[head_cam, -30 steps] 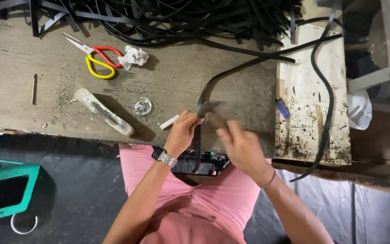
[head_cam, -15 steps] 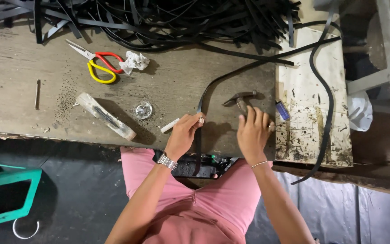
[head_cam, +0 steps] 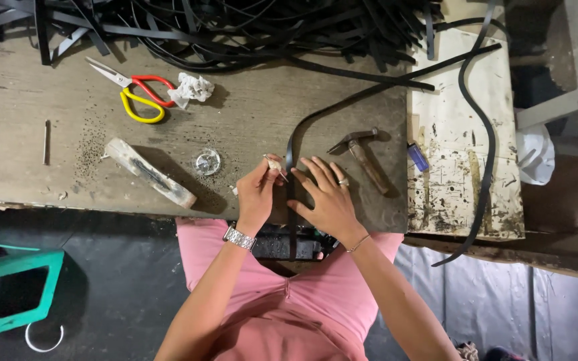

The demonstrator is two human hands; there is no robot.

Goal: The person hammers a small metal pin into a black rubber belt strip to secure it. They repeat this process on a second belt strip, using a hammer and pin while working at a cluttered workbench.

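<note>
A long black strap runs from the bench's front edge up and curves away to the right. My left hand, with a metal watch on the wrist, pinches a small pale-handled pointed tool against the strap's left side. My right hand lies flat with fingers spread on the wooden bench, just right of the strap and touching it. A hammer lies on the bench just beyond the right hand's fingertips. A dark object on my lap sits under the strap's end.
A heap of black straps fills the back of the bench. Red-and-yellow scissors, crumpled paper, a wooden block and a small clear disc lie to the left. A blue lighter lies on a stained white board. A teal frame stands on the floor.
My right hand has put the hammer down on the bench and now rests flat beside the strap. My left hand has brought the small tool to the strap's edge.
</note>
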